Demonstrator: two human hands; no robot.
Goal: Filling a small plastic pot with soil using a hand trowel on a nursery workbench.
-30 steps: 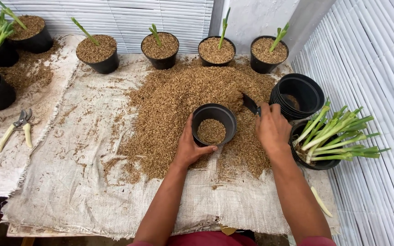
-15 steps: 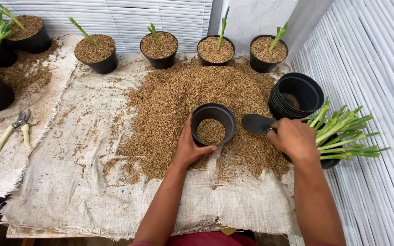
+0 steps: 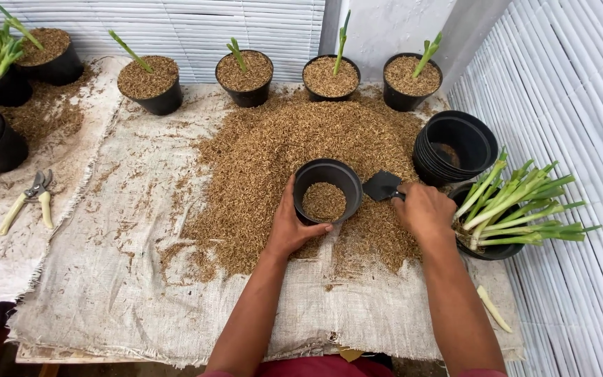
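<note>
Pot [image 3: 327, 183], black, sits in the husk heap [image 3: 301, 139] on the tabletop, about a third filled. Our left hand [image 3: 291, 225] clasps its side; our right hand [image 3: 423, 209] grips a scoop [image 3: 382, 186] beside its rim. Five planted pots [image 3: 246, 73] stand behind; filling remains.

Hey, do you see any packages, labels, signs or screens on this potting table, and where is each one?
None in view: no package, label, sign or screen. Only black pots, loose brown husks, a small black scoop, green cuttings, pruning shears and burlap sacking.
</note>
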